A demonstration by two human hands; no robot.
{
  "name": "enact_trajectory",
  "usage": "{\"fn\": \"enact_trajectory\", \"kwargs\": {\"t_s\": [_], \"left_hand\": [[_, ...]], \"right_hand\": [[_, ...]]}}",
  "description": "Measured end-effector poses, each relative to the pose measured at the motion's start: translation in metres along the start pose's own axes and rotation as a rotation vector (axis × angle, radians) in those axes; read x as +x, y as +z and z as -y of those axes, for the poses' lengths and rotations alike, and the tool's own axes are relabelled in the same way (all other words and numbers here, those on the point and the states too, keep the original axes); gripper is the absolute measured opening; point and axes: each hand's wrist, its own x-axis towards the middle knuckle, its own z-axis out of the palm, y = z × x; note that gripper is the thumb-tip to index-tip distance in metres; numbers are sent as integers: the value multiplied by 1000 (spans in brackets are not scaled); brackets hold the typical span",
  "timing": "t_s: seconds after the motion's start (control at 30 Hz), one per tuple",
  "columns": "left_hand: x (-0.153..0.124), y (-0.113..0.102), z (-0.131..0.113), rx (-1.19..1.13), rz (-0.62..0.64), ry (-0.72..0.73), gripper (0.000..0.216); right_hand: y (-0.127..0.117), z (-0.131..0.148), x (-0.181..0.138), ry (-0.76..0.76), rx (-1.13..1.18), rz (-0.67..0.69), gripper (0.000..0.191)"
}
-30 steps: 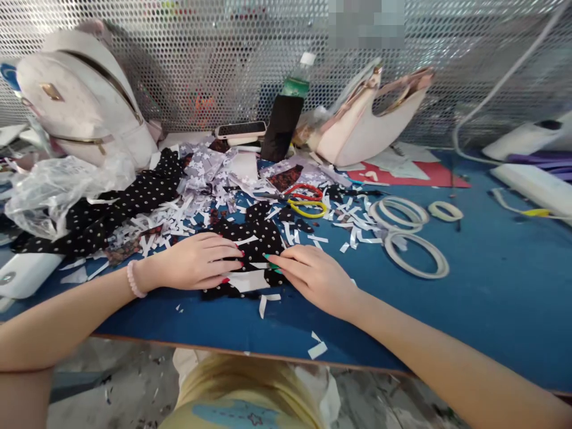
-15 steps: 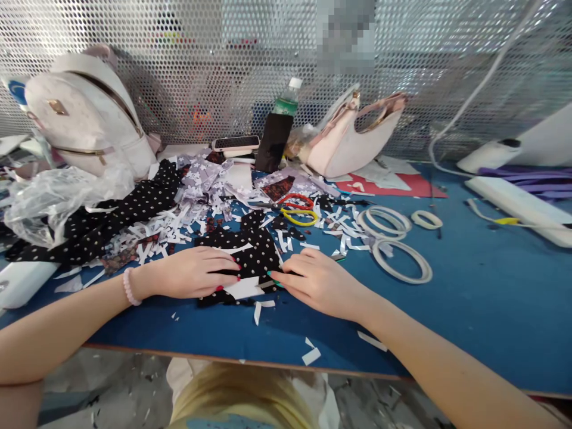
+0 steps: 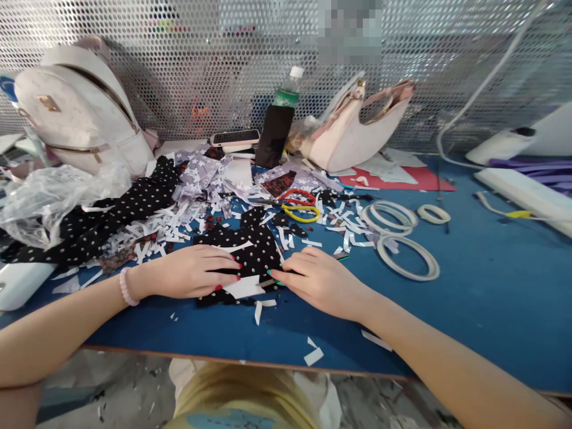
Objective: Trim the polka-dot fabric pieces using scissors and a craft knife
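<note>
A small piece of black fabric with white dots (image 3: 252, 250) lies on the blue table (image 3: 482, 286), and both hands rest on it. My left hand (image 3: 190, 272) lies flat on its left side, fingers stretched out, fingertips near a white paper piece (image 3: 243, 288). My right hand (image 3: 319, 279) is at the fabric's right edge with its fingers curled and pressed together at the cloth, close to a thin dark strip by the paper. What its fingertips pinch is too small to make out.
White paper scraps (image 3: 179, 217) litter the table. Red and yellow scissors (image 3: 299, 205), several tape rings (image 3: 404, 256), a long dotted black cloth (image 3: 102, 223), a plastic bag (image 3: 49, 196), a white backpack (image 3: 75, 107), a phone (image 3: 235, 137), a bottle (image 3: 279, 122) and a handbag (image 3: 357, 131) stand behind.
My right hand's fingers curled in at the fabric's right edge. My left hand stayed flat. The view shifted slightly.
</note>
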Motion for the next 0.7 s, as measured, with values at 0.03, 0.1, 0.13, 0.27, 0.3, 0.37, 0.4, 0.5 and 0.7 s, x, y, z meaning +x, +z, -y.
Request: {"fn": "enact_trajectory", "kwargs": {"t_s": [0.03, 0.1, 0.13, 0.27, 0.3, 0.37, 0.4, 0.5, 0.7], "left_hand": [[0, 0, 0, 0, -3, 5, 34], [1, -1, -1, 3, -7, 13, 33], [1, -1, -1, 4, -8, 15, 33], [2, -1, -1, 6, -3, 12, 33], [2, -1, -1, 4, -4, 12, 33], [2, -1, -1, -4, -6, 14, 33], [3, 0, -1, -8, -9, 15, 33], [4, 0, -1, -16, -9, 17, 33], [-5, -14, 2, -2, -61, 35, 45]], "right_hand": [[0, 0, 0, -3, 0, -1, 30], [0, 0, 0, -8, 0, -4, 31], [0, 0, 0, -9, 0, -5, 31], [-1, 0, 1, -15, 4, -10, 31], [-1, -1, 1, -19, 4, -17, 30], [-2, 0, 1, -28, 9, -35, 29], [-2, 0, 1, -33, 16, -42, 29], [-2, 2, 1, -37, 22, -57, 28], [-1, 3, 1, -14, -10, -47, 27]]}}
